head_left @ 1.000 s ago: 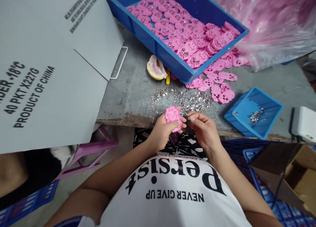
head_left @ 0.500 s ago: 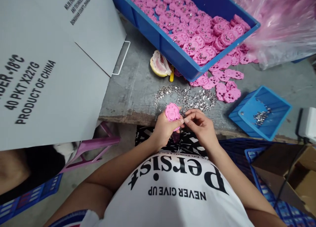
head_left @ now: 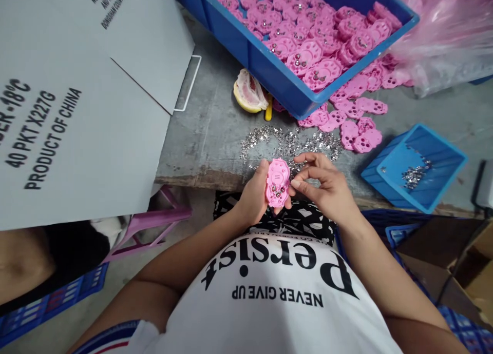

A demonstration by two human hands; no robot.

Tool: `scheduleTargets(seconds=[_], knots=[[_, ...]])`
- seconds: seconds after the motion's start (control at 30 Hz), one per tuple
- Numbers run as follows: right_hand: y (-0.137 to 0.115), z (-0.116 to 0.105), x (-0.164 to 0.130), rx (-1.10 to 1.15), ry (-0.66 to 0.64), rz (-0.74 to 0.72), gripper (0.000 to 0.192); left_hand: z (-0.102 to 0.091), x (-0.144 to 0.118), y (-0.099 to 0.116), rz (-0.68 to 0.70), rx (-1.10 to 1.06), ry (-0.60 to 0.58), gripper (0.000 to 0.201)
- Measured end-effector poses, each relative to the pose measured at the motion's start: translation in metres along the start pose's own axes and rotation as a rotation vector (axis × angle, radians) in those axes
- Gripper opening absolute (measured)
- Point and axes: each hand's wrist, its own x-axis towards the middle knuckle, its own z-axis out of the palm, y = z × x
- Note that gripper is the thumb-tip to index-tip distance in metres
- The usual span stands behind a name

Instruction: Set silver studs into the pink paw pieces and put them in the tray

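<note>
The left hand (head_left: 256,195) clasps a pink paw-shaped plastic piece (head_left: 277,182) in a closed grip; the right hand (head_left: 327,187), fingertips pressed together, touches its edge, above the grey worktop (head_left: 215,133) edge strewn with small silver metal bits (head_left: 285,143).

Worn grey worktable (head_left: 215,133), concrete floor (head_left: 115,287)
</note>
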Motion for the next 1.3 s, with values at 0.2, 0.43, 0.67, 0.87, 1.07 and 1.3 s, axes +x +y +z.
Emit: scheduleTargets(seconds=[0.2, 0.43, 0.67, 0.87, 1.07, 1.3], knots=[[0.002, -0.005, 0.007, -0.071, -0.098, -0.069, 0.019, 0.001, -0.001, -0.004, 0.016, 0.018, -0.045, 0.072], [-0.005, -0.008, 0.009, -0.025, -0.147, -0.063, 0.021, 0.001, 0.0, -0.004, 0.027, 0.078, -0.041, 0.079], [0.033, -0.022, 0.004, -0.166, 0.282, 0.103, 0.018, -0.005, -0.008, 0.006, 0.021, 0.037, 0.078, 0.066], [0.057, -0.031, 0.004, -0.656, 0.259, 0.104, 0.021, -0.004, -0.007, 0.002, -0.011, 0.052, 0.043, 0.066], [0.056, -0.135, -0.014, -0.847, 0.493, 0.388, 0.025, -0.003, -0.004, 0.004, 0.005, 0.09, 0.001, 0.067], [0.102, -0.198, -0.008, -1.082, 0.144, 0.745, 0.022, 0.001, -0.002, 0.007, -0.007, 0.101, -0.011, 0.071]])
